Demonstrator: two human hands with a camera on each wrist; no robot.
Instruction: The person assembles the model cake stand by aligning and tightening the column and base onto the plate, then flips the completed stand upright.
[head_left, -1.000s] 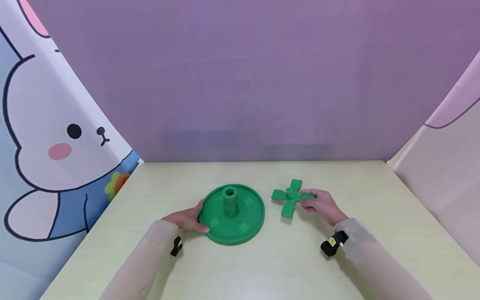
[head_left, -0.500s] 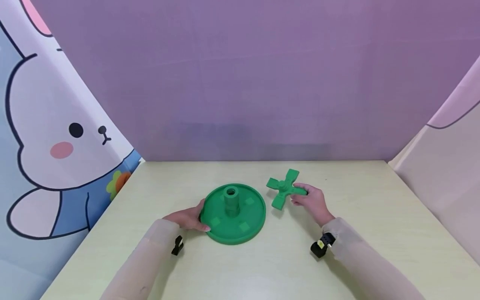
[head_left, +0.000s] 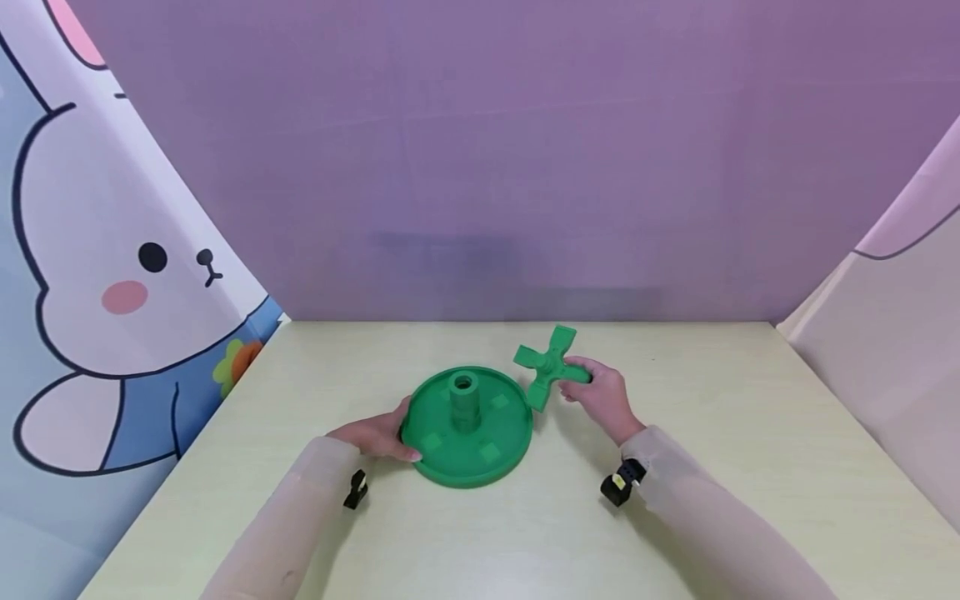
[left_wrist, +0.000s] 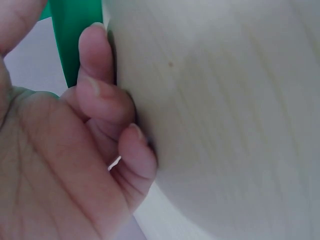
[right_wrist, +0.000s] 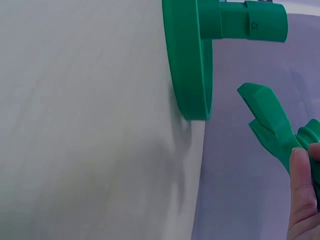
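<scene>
A round green tray-like base (head_left: 450,467) with a raised rim lies on the table, and an upright hollow green post (head_left: 465,404) rises from its middle. My left hand (head_left: 378,435) grips the base's left edge, thumb at the near side of the rim. In the left wrist view the curled fingers (left_wrist: 97,52) rest on the table against the green edge. Pinched by one arm in my right hand (head_left: 603,396) is a four-armed green cross piece (head_left: 551,365) with a round hub. It is tilted and raised above the table, just right of the base, one arm overlapping its rim in the head view.
The pale wood-grain table (head_left: 487,542) ends at a purple cloth backdrop (head_left: 487,167). A cartoon rabbit cloth (head_left: 82,250) hangs at the left, a pale cloth (head_left: 900,350) at the right. The post carries the number 32 in the right wrist view.
My right hand has lifted the cross piece and carried it leftward and away from me, up to the base's right rim. My left hand and the base have stayed in place.
</scene>
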